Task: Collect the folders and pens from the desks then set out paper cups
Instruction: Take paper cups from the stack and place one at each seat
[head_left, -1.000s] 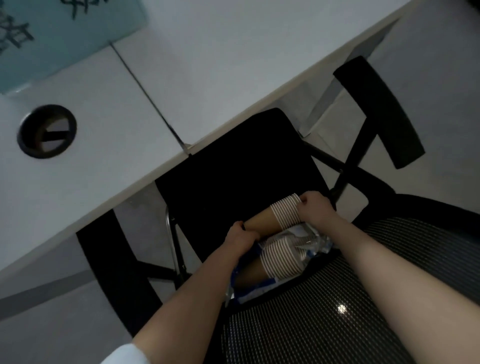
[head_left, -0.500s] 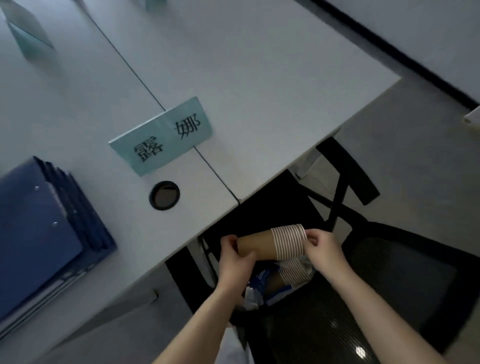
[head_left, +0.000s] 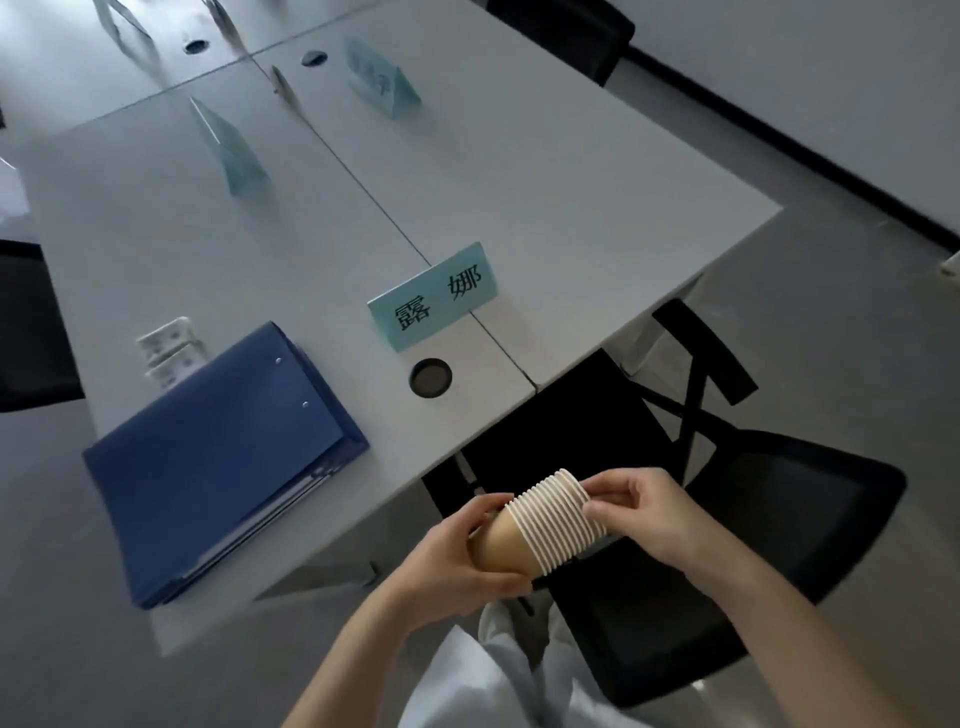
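A stack of brown paper cups (head_left: 540, 525) with white rims lies sideways between my hands, in front of the desk edge and above a black chair. My left hand (head_left: 457, 556) grips the brown base end. My right hand (head_left: 644, 512) pinches the rim end with fingers and thumb. A stack of blue folders (head_left: 218, 457) lies on the desk's near left corner. No pens are visible.
The grey desk (head_left: 545, 171) carries a teal name card (head_left: 434, 296), a round cable hole (head_left: 430, 378), further name cards (head_left: 234, 150) behind, and white packets (head_left: 169, 348) beside the folders. A black mesh chair (head_left: 769, 519) stands under my hands; another chair (head_left: 31, 327) sits far left.
Both hands lifted the cup stack off the chair seat up to desk height. The bag with more cups on the seat has dropped out of sight, and the view has risen over the desk.
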